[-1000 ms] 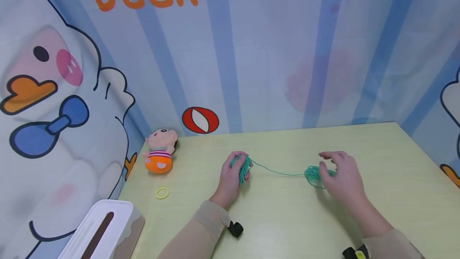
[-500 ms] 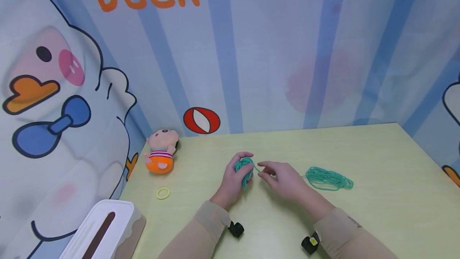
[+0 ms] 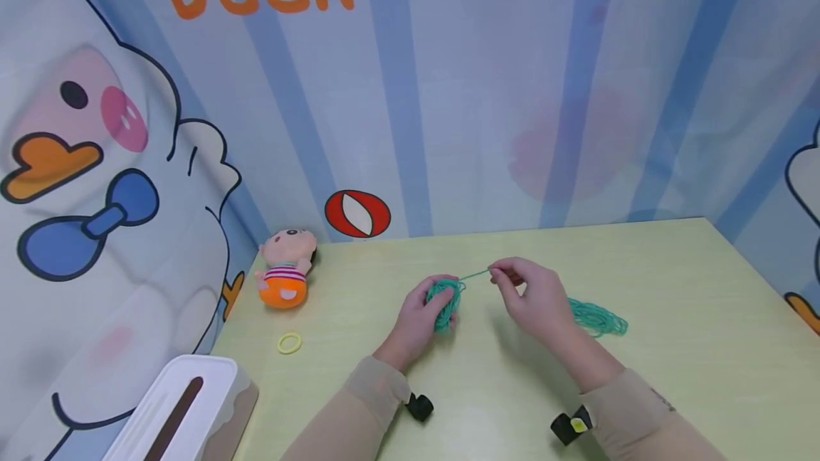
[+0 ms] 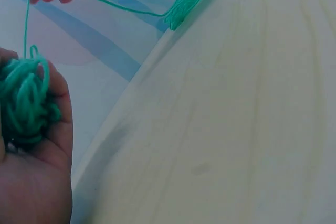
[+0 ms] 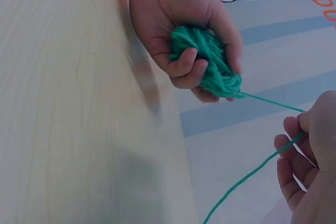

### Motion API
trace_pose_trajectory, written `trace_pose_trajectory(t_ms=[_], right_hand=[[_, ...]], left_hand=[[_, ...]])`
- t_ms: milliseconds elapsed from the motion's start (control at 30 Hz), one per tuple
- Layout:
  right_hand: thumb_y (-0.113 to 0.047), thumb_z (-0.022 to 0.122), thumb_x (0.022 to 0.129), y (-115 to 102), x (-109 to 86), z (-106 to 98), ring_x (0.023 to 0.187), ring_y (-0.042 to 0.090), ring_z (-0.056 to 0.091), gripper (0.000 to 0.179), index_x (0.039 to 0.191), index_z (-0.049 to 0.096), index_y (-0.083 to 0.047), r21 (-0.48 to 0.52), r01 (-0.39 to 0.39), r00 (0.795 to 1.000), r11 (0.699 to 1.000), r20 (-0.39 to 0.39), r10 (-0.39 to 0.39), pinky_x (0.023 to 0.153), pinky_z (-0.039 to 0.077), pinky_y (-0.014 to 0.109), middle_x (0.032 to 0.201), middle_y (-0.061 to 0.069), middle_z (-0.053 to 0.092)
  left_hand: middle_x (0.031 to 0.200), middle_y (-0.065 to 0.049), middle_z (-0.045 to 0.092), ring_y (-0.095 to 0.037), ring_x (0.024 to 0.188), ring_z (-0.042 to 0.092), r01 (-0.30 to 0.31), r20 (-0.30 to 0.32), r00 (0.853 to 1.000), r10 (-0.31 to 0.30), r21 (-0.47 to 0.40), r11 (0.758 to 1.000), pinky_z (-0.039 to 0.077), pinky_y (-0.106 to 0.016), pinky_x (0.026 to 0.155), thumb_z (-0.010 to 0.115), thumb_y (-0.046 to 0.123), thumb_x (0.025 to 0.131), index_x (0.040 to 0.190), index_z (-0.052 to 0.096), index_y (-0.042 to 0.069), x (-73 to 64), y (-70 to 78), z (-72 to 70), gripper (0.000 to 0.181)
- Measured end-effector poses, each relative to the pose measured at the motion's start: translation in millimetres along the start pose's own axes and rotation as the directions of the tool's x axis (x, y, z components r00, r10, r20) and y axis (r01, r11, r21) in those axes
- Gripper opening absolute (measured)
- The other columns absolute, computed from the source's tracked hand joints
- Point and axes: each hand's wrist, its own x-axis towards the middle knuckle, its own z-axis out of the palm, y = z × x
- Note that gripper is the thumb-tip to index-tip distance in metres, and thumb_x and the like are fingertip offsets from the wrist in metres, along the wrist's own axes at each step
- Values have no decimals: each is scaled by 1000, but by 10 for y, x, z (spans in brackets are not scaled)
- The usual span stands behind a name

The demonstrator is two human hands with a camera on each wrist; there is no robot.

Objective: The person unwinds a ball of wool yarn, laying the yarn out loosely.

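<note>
A wound bundle of green yarn (image 3: 445, 304) sits in my left hand (image 3: 413, 326), whose fingers and thumb grip it. From its top a single green strand (image 3: 475, 274) runs to my right hand (image 3: 532, 297), which pinches it between thumb and forefinger just above the table. In the right wrist view the left fingers curl round the yarn bundle (image 5: 205, 59), and the strand (image 5: 252, 171) passes on below the right hand. A loose green skein (image 3: 598, 317) lies on the table behind the right forearm, partly hidden by it; the left wrist view shows the strand reaching that skein (image 4: 190, 1).
On the table's left stands a plush doll (image 3: 285, 272) in orange shorts, with a yellow ring (image 3: 290, 343) in front of it. A white-lidded box (image 3: 192, 404) with a slot occupies the near left corner. A printed curtain (image 3: 461, 91) hangs behind the table (image 3: 487, 404).
My right hand has come left from the skein to the yarn bundle, then drawn slightly back right and up, pinching the strand. The left hand keeps its grip, with the bundle turned slightly.
</note>
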Motion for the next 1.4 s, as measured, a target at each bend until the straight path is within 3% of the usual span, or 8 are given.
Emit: trace_pose_trajectory(t_ms=[167, 267, 433, 600, 733, 1000, 1267, 1400], right_hand=[[-12, 70, 108, -18, -16, -112, 89, 24, 77, 14, 116, 80, -6, 32, 31, 996, 999, -79, -28, 66, 58, 25, 98, 4, 83], [-10, 71, 107, 5, -41, -173, 86, 24, 76, 13, 115, 79, -4, 38, 47, 991, 998, -125, -42, 62, 56, 19, 96, 6, 83], [-6, 73, 104, 102, -105, -284, 84, 3, 70, 11, 113, 79, -3, 57, 51, 980, 997, -195, -39, 64, 53, 12, 94, 7, 83], [-7, 73, 105, 241, -197, -418, 84, -14, 60, 10, 112, 79, -4, 80, 5, 973, 997, -230, 14, 63, 50, 10, 93, 9, 82], [-11, 71, 107, 365, -289, -545, 84, -16, 58, 11, 113, 79, -7, 63, -49, 970, 997, -234, 62, 63, 49, 10, 94, 9, 82], [-23, 68, 111, 666, -475, -776, 84, -19, 57, 19, 119, 78, -9, -13, -172, 965, 985, -205, 166, 63, 49, 13, 96, 3, 80], [-26, 63, 113, 938, -609, -973, 80, -19, 54, 28, 126, 75, -5, -109, -244, 966, 964, -119, 231, 65, 49, 13, 106, 16, 82], [-27, 61, 113, 1027, -646, -1043, 79, -12, 56, 31, 126, 75, -3, -158, -286, 957, 945, -92, 275, 66, 49, 15, 106, 17, 82]], left_hand=[[137, -5, 69, -19, 112, 66, -7, -33, 999, 12, 152, 988, 62, -30, 92, 72, 37, 109, 149, 62, 18, -10, -24, -5, 45], [136, -8, 68, -20, 117, 64, -19, -55, 998, 31, 197, 980, 58, -32, 98, 73, 37, 108, 151, 60, 20, 1, -40, -8, 49], [119, -14, 70, -19, 99, 71, -47, -52, 997, 54, 128, 991, 64, -31, 95, 72, 34, 109, 154, 57, 16, 19, -59, -17, 50], [95, -9, 69, -17, 77, 69, -88, -81, 992, 92, 59, 994, 65, -28, 76, 74, 34, 108, 137, 63, 10, 4, -39, -21, 39], [93, -6, 68, -17, 75, 67, -95, -119, 988, 98, 39, 995, 63, -27, 71, 74, 37, 108, 124, 63, 14, -17, -13, -24, 31], [89, -4, 67, -19, 75, 66, -105, -174, 979, 108, 27, 994, 62, -26, 70, 75, 39, 106, 116, 56, 16, -5, -35, -53, 31], [87, 0, 65, -15, 71, 65, -144, -234, 961, 150, 41, 989, 60, -24, 69, 73, 32, 108, 131, 60, 5, 12, -48, -59, 38], [85, -4, 69, -16, 72, 68, -151, -255, 955, 150, 18, 988, 62, -26, 70, 71, 28, 109, 120, 63, 7, 9, -31, -46, 25]])
